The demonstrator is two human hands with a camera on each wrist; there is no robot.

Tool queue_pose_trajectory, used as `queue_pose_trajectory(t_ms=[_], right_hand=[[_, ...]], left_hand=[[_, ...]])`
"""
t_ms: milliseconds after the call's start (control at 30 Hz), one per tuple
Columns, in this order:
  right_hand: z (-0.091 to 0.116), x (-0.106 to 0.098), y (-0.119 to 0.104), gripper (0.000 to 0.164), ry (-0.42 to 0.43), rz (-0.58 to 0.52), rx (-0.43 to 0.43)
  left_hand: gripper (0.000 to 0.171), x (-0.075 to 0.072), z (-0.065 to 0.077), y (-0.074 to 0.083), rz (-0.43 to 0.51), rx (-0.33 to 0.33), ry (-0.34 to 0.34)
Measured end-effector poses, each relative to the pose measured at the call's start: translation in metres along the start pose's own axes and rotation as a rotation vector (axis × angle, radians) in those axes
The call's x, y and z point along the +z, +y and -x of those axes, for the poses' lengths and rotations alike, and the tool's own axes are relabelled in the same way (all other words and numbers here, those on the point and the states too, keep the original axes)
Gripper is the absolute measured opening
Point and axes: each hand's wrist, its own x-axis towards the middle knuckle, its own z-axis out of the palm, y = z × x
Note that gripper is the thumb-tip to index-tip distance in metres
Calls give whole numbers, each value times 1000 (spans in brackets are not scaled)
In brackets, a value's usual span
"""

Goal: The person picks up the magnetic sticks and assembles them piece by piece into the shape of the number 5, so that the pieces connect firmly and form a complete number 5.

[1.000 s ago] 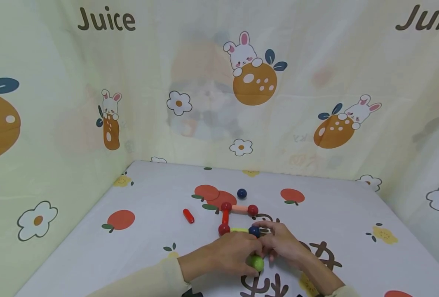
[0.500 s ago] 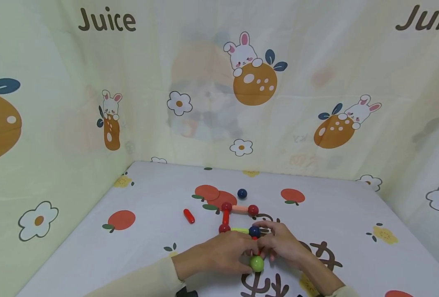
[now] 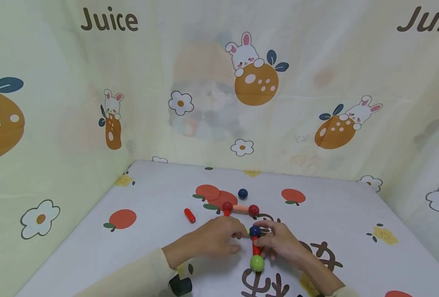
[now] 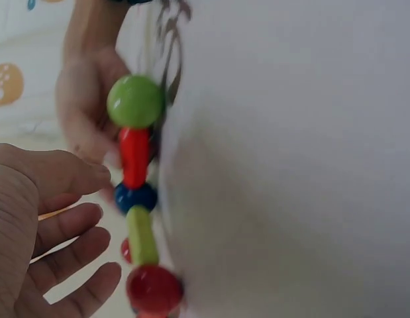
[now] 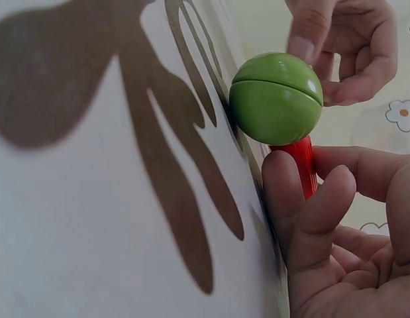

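Note:
On the tabletop lies an angular chain of toy balls and sticks. Its near end is a green ball (image 3: 257,263), joined by a red stick (image 3: 256,246) to a blue ball (image 3: 255,231). From there a yellow-green stick (image 4: 142,235) leads to a red ball (image 4: 153,290), which the left hand hides in the head view. My right hand (image 3: 284,241) pinches the red stick between thumb and fingers. My left hand (image 3: 213,237) hovers left of the chain, fingers loosely bent and holding nothing. Farther back, a pink stick (image 3: 240,209) links two more red balls (image 3: 254,210).
A loose red stick (image 3: 189,215) lies to the left of the chain. Behind it sits a loose dark blue ball (image 3: 243,193). The white tabletop (image 3: 338,214) has printed fruit, and patterned curtains (image 3: 189,74) stand around its back and sides.
My left hand has let go near the green ball and moved left and slightly away, uncovering the red stick. My right hand stays in place.

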Motion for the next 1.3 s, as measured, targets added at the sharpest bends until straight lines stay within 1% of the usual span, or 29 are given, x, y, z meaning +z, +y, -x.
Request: queue_pose_trajectory(t_ms=[100,200,333,467,633,733,833,967,1033,1233,1300], right_hand=[[-1,1,0,61,8,4,19],[-1,1,-1,61,14,10,26],[-1,2,-2,63,15,16,35],[-1,2,-1,63,7,22,46],[0,2,-1,64,-6,21,47],[0,1,-1,64,-12,17,43],[0,1,-1,65,-20,12,41],[-1,0,-1,64,-25,6,40],[-1,0,0,64,-23,5,40],[-1,0,0,64,-8,7,56],[-1,0,-1,65,-4,8,63]], left_hand=[[28,-7,2,-4,22,-22,54],[28,-13,3,-8,54,-26,101],[26,-17,5,-12,57,-33,129],[27,-15,7,-17,46,-56,140],[25,-13,12,-26,29,-118,153],[23,-15,17,-35,18,-148,179],[25,-17,23,-45,-13,-195,198],[29,-22,33,-60,-64,-262,196],[29,-24,37,-68,-83,-279,190],[29,-28,46,-90,-127,-376,151],[28,-28,48,-95,-135,-396,138]])
